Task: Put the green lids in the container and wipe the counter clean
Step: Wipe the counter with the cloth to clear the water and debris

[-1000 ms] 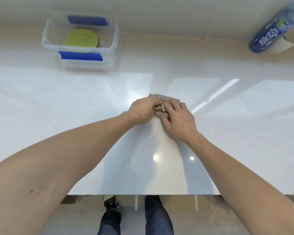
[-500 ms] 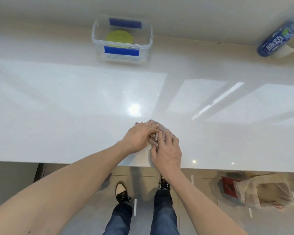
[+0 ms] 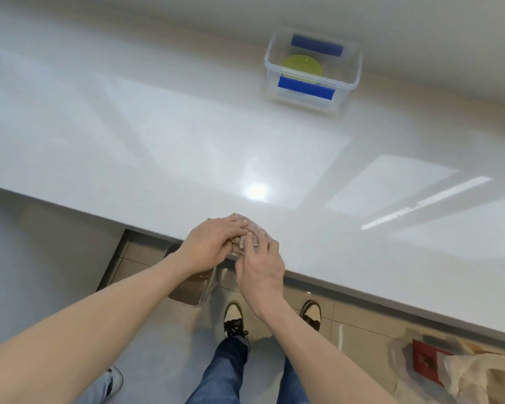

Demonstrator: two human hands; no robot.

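Right now I have my left hand (image 3: 213, 243) and my right hand (image 3: 260, 265) side by side, palms down and fingers laid flat, both pressing on one crumpled greyish cloth (image 3: 250, 228) at the near edge of the counter (image 3: 158, 141). Neither hand pinches anything; they bear down on the cloth together, the right fingertips (image 3: 255, 242) lying just beside the left knuckles.

Farther out, well apart from both hands and up to their right against the back wall, stands one clear container (image 3: 314, 68) with two blue clips. Inside it I see a green lid (image 3: 302, 65) lying flat (whether it is one lid or a stack of several I cannot tell from this angle). I count no green lids loose on the counter between my hands and the container, nor out to the left, so I judge the lid half of the task done.

What is left, I judge, is the wiping: the cloth sits at the front edge only, and the broad glossy stretch beyond my hands shows reflections but no marks I can make out.

Count: two hands, one cloth, one container, at least one lid.
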